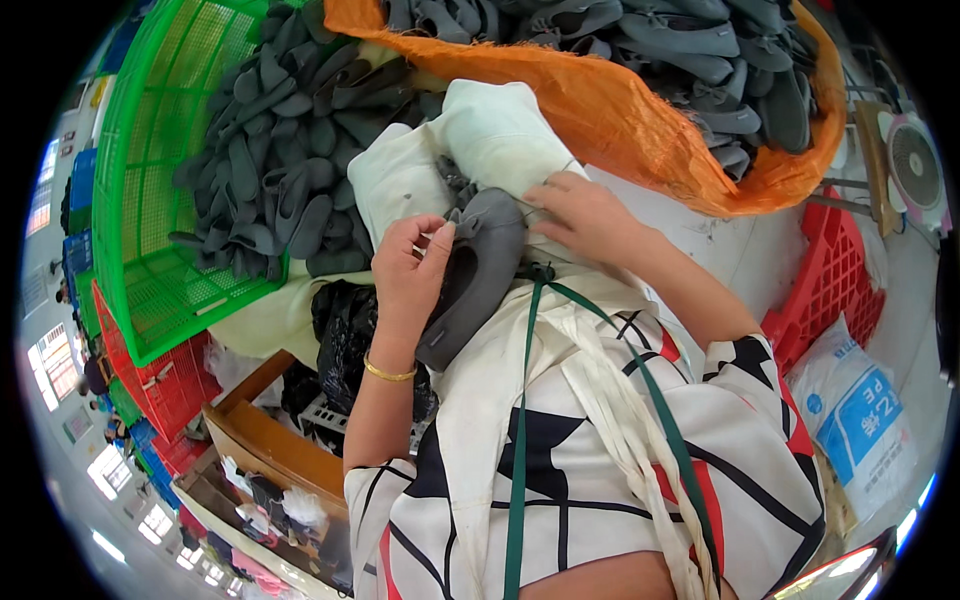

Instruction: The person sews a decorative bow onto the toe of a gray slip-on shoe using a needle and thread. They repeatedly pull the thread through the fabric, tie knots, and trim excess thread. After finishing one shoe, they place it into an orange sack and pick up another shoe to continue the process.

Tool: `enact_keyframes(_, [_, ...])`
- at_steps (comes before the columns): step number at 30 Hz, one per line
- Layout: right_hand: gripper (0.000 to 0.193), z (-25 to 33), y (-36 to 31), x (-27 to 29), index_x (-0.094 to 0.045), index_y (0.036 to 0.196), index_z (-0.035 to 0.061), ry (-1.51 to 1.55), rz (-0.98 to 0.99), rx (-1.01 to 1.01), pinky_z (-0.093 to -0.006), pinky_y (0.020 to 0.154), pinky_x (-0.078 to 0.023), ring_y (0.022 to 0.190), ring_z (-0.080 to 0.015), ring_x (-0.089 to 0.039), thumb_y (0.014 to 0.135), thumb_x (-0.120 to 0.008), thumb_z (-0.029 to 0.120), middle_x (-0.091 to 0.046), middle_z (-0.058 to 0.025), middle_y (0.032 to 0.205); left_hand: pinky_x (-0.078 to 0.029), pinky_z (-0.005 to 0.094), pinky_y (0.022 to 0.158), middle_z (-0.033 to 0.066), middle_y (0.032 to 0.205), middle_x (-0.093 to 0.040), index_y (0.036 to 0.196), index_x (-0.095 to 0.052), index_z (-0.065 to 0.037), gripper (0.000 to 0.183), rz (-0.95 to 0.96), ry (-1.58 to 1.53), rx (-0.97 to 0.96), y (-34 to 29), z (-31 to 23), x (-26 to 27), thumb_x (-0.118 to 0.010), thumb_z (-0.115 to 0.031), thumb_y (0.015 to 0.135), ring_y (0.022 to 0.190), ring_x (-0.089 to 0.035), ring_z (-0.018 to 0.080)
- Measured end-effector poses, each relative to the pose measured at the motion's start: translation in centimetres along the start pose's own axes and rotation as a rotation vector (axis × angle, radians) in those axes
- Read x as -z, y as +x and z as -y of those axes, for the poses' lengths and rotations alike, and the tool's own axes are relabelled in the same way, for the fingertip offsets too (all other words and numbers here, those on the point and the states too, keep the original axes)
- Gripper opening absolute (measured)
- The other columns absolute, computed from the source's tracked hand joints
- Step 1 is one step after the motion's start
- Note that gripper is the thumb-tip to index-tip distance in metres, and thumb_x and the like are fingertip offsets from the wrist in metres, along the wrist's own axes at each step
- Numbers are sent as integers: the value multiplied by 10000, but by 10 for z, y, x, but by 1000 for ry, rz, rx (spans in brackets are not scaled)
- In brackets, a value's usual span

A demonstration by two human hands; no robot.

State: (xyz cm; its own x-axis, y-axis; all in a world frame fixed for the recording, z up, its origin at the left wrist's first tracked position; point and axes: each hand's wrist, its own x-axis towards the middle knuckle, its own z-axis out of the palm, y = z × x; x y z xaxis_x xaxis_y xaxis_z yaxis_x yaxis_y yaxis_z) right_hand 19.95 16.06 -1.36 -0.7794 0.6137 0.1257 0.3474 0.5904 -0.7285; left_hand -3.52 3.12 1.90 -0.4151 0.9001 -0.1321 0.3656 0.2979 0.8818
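A dark grey flat shoe (480,275) with a small bow on its toe rests on my lap, its opening facing left. My left hand (410,265) is closed at the shoe's toe end, thumb and forefinger pinching by the bow. Just right of the toe, my right hand (580,215) has its fingers curled together. A thin dark line shows near its fingertips, too fine to name. Under the shoe, pale cloth (505,130) covers my knees, and more grey material shows between them.
A green plastic crate (165,190) full of grey shoes stands at the left. An orange woven sack (620,115) of similar shoes lies ahead. At right are a red plastic crate (830,280), a fan (912,165) and a printed plastic bag (855,420). A wooden drawer (275,440) sits at lower left.
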Motion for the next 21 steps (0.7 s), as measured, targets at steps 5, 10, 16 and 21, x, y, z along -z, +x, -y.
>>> enact_keyframes(5, [151,7,0,-12,-626,898,82,9,75,101,-402,692,-507,799,-310,-598,853,-717,194,-581,-98,839,-400,190,485,-28,687,-654,912,-741,-7,253,252,-170,392,-20,-27,-9,-725,-259,928,552,-534,35])
enact_keyframes(10, [110,48,-7,-11,-614,881,87,72,82,282,-408,691,-506,818,-311,-610,874,-681,173,-592,-100,814,-427,205,452,59,766,-714,902,-707,-4,215,281,-207,518,-11,-24,-29,-698,-217,927,537,-574,63])
enact_keyframes(16, [104,44,5,-11,-656,972,96,265,25,-109,-390,649,-503,774,-300,-635,877,-672,135,-635,-103,866,-411,199,405,69,741,-698,887,-605,-58,121,248,-961,754,-7,-2,-11,-658,-151,943,488,-560,89])
enact_keyframes(21, [61,41,22,-23,-658,934,115,33,60,57,-389,607,-490,730,-297,-617,879,-651,141,-582,-78,814,-389,193,459,-21,686,-601,908,-645,-59,110,272,-303,466,-16,-4,-7,-642,-155,961,545,-511,42])
